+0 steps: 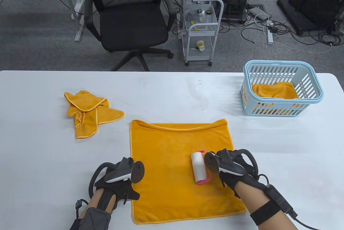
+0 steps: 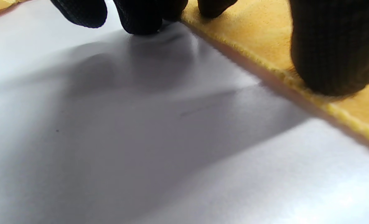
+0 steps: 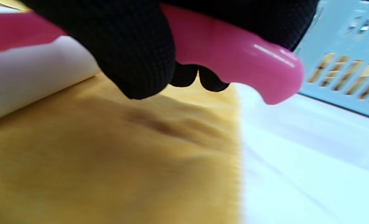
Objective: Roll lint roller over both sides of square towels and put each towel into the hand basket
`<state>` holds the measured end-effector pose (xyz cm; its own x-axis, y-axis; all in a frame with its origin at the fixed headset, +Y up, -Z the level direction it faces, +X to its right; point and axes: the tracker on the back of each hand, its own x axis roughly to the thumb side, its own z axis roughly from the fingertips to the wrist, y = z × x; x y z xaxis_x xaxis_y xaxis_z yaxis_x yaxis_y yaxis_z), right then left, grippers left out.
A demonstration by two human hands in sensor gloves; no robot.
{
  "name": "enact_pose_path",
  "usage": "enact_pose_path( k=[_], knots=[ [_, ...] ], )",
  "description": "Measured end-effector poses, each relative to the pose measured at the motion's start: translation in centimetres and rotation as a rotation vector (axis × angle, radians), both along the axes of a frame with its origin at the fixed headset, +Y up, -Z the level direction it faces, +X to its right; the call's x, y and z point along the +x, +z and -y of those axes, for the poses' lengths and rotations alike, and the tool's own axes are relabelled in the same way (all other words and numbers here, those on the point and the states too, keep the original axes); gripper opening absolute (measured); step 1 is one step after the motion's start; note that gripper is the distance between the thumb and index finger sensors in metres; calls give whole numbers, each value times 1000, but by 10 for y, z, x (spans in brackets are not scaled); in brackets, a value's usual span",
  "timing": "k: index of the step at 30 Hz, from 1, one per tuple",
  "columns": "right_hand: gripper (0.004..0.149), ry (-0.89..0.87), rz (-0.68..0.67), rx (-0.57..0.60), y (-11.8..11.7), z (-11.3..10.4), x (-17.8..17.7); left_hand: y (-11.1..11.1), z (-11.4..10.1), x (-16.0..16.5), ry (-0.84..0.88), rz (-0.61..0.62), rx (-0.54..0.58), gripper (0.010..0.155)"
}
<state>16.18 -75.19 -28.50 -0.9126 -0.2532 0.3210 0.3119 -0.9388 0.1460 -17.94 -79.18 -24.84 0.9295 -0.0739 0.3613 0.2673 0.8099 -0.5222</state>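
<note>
An orange square towel (image 1: 174,165) lies spread flat on the white table (image 1: 172,93), its far edge folded over. My right hand (image 1: 228,165) grips the pink handle (image 3: 234,53) of a lint roller (image 1: 199,167), whose white roll (image 3: 22,84) rests on the towel (image 3: 109,155). My left hand (image 1: 118,184) presses down at the towel's left edge (image 2: 296,77), thumb on the cloth, other fingertips (image 2: 140,18) on the table beside it. A crumpled orange towel (image 1: 87,111) lies at the left. The light blue hand basket (image 1: 282,87) at the back right holds another orange towel (image 1: 274,90).
Bare white table lies between the spread towel and the basket (image 3: 343,62). Beyond the table's far edge stand a black office chair (image 1: 126,20) and a small white trolley (image 1: 201,33), with cables on the floor.
</note>
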Motion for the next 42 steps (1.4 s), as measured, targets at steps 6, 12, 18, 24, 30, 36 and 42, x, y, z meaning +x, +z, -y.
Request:
enact_pose_path(
  k=[6, 12, 18, 24, 30, 36, 42],
  knots=[
    [59, -23, 134, -26, -6, 2, 50, 0, 0, 0, -2, 1, 1, 102],
    [60, -182, 171, -26, -1, 6, 80, 0, 0, 0, 2, -1, 0, 102],
    [59, -274, 300, 28, -4, -3, 111, -1, 0, 0, 4, -1, 0, 102],
    [59, -220, 487, 117, -9, 4, 142, 0, 0, -1, 7, -2, 0, 102],
    [60, -195, 647, 137, -12, 17, 164, 0, 0, 0, 7, -3, 0, 102],
    [62, -183, 704, 93, -14, 29, 171, 0, 0, -1, 6, 0, 0, 102],
    [87, -173, 683, 24, -10, 15, 168, 0, 0, -1, 7, 0, -2, 102]
  ],
)
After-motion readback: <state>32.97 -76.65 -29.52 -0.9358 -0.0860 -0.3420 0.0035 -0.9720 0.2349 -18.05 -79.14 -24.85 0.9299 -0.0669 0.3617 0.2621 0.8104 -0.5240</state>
